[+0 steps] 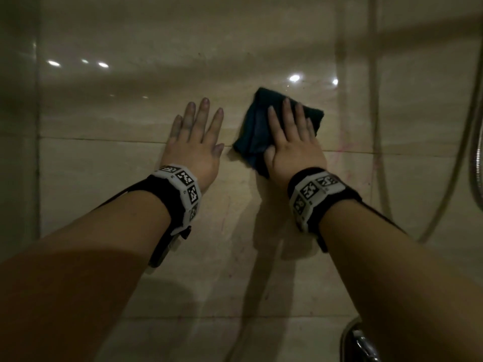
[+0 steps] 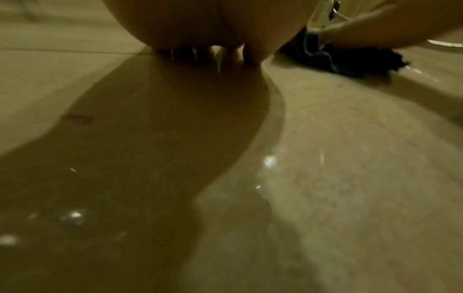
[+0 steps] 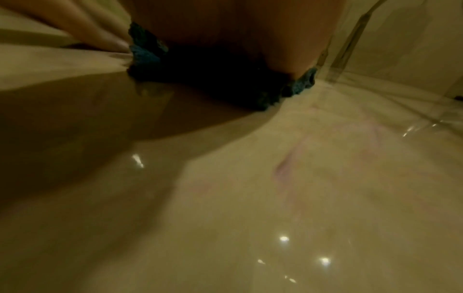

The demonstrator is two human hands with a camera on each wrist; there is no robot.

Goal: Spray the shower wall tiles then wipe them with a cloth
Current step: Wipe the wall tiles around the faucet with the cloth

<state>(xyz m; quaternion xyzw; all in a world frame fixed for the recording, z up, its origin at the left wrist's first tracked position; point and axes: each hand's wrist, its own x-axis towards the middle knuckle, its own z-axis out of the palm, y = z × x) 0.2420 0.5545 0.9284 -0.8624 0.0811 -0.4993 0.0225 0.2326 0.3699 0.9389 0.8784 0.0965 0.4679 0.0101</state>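
Glossy beige wall tiles [image 1: 130, 178] fill the head view, crossed by a horizontal grout line. A folded dark blue cloth [image 1: 254, 131] lies flat against the wall under my right hand [image 1: 290, 134], whose straight fingers press it to the tile. My left hand [image 1: 194, 137] rests flat on the bare tile just left of the cloth, fingers spread. In the right wrist view the cloth [image 3: 148, 55] bulges out from under the palm. The left wrist view shows the cloth [image 2: 350, 61] to the right of my left hand. No spray bottle is in view.
A shower hose [image 1: 449, 163] loops down the wall at the right, beside a vertical rail [image 1: 376, 100]. A chrome fitting [image 1: 363, 343] sits at the bottom right. Faint pink streaks [image 1: 347, 158] mark the tile right of the cloth. A wall corner [image 1: 38, 126] runs down the left.
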